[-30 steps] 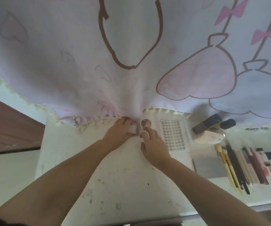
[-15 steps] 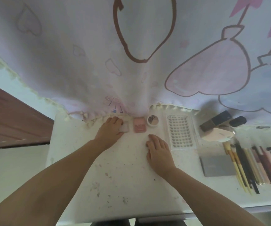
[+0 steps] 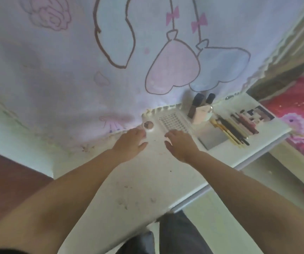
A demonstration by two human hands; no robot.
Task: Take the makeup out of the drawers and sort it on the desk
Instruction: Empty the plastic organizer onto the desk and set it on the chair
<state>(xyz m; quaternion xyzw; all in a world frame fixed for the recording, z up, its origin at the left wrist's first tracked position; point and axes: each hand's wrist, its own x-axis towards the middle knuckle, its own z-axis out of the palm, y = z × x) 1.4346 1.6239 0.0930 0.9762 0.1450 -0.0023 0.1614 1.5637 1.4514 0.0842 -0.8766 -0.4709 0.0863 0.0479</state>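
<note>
Left of the round pot [image 3: 148, 125], the left hand [image 3: 131, 143] lies palm down on the desk [image 3: 147, 180], fingers relaxed and pointing toward the curtain [image 3: 74, 79], their tips at the hem and just beside the pot; whether they cover anything small I cannot tell. That pot sits up-desk and a touch right of this hand, so the left is the nearer one for it. Right of the pot, the lash tray [image 3: 172, 120] runs with its long axis away from the person, and the right hand [image 3: 179, 143] rests with loosely curled fingers at the tray's near edge, holding nothing that I can see. Further right of the pot stand the bottles [image 3: 197, 103] and a pink sponge [image 3: 201, 114], then the brushes [image 3: 229, 129] (laid roughly parallel, slanting down-right) and a palette [image 3: 257, 114]. Sorting looks well along.
</note>
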